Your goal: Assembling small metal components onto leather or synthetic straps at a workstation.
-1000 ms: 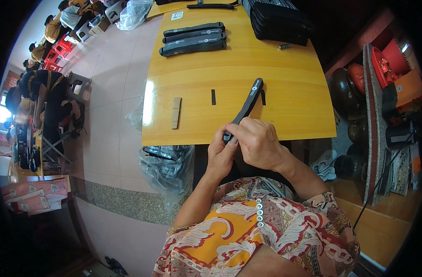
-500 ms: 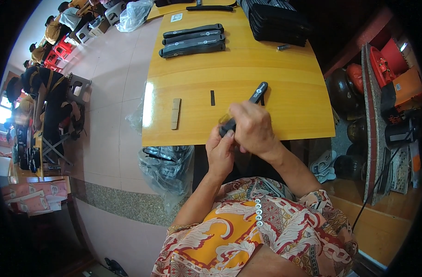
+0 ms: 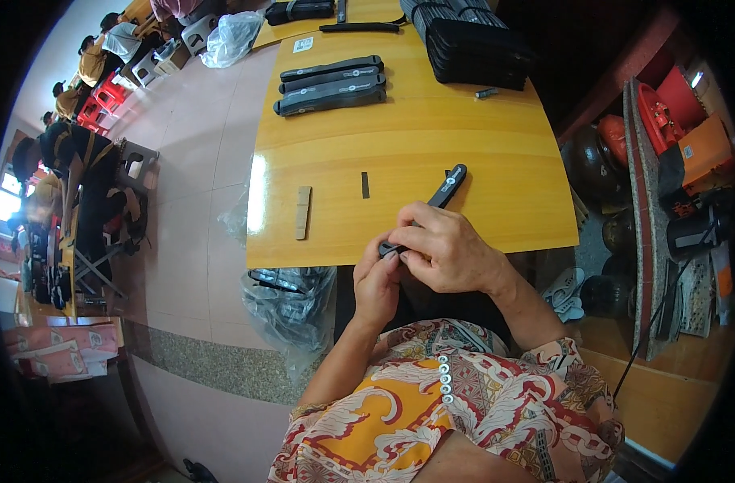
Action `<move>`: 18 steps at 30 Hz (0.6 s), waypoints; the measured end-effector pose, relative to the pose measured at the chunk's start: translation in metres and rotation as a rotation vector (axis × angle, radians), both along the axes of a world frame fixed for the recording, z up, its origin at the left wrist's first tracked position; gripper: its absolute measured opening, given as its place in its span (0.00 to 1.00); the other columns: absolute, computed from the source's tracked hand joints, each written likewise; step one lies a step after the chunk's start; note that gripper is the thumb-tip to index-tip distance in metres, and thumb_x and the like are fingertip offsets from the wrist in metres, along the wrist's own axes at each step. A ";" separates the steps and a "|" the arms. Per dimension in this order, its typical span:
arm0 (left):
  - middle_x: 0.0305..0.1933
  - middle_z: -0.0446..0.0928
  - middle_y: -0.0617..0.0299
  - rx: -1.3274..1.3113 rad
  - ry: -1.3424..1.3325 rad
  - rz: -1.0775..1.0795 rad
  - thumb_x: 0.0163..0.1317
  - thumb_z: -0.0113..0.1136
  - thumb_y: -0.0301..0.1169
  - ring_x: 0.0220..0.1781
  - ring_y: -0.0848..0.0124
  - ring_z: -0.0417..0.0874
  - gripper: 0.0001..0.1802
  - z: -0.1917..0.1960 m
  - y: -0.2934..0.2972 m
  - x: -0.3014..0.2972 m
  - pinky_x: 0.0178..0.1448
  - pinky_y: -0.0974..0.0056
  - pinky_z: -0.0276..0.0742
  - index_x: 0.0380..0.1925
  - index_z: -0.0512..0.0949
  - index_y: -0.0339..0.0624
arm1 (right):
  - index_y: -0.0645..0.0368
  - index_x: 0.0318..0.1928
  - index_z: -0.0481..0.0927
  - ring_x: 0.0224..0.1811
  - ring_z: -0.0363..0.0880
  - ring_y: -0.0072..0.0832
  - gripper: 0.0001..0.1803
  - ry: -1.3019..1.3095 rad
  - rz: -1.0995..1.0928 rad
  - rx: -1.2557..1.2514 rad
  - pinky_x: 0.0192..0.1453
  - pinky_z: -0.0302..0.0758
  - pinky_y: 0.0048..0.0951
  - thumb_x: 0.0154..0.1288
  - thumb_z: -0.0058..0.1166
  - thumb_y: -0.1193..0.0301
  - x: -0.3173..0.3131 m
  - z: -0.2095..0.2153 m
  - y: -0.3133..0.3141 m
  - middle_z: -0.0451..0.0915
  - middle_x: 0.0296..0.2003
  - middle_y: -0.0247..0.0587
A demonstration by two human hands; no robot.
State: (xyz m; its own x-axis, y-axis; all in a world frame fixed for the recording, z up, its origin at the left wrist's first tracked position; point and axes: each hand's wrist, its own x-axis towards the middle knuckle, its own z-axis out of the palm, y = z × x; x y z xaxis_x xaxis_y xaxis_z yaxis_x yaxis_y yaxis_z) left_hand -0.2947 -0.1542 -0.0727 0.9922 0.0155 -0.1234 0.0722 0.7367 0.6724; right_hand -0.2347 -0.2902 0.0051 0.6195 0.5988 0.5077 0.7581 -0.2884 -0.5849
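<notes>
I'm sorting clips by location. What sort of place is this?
Probably a small workshop: a held black strap, similar straps on the yellow table, and other people at tables beyond.

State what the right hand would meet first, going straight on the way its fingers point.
Beyond the black strap it touches, the right hand would likely meet the left hand first, close ahead; depth there is hard to judge.

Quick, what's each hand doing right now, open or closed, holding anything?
Left hand: closed, holding the near end of the black strap.
Right hand: closed on the same strap, beside the left hand.
</notes>
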 end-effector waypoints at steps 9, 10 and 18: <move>0.48 0.72 0.54 0.343 -0.302 -0.157 0.65 0.41 0.25 0.42 0.72 0.77 0.25 0.015 0.003 0.002 0.45 0.69 0.75 0.62 0.56 0.30 | 0.65 0.30 0.77 0.27 0.76 0.39 0.06 0.087 0.043 -0.025 0.30 0.73 0.33 0.47 0.55 0.80 0.011 0.001 -0.007 0.75 0.28 0.45; 0.48 0.72 0.54 0.344 -0.301 -0.157 0.65 0.41 0.25 0.42 0.72 0.77 0.25 0.012 0.004 0.003 0.45 0.69 0.75 0.62 0.56 0.30 | 0.65 0.30 0.77 0.27 0.76 0.39 0.05 -0.004 0.024 -0.042 0.29 0.73 0.33 0.48 0.54 0.80 0.010 0.002 -0.006 0.74 0.27 0.45; 0.34 0.78 0.52 0.766 -0.377 -0.118 0.66 0.42 0.24 0.27 0.72 0.81 0.23 0.043 -0.018 0.014 0.35 0.70 0.75 0.59 0.56 0.28 | 0.62 0.26 0.72 0.24 0.72 0.45 0.01 -0.091 -0.335 0.297 0.27 0.69 0.37 0.53 0.49 0.80 0.017 -0.003 0.000 0.70 0.23 0.48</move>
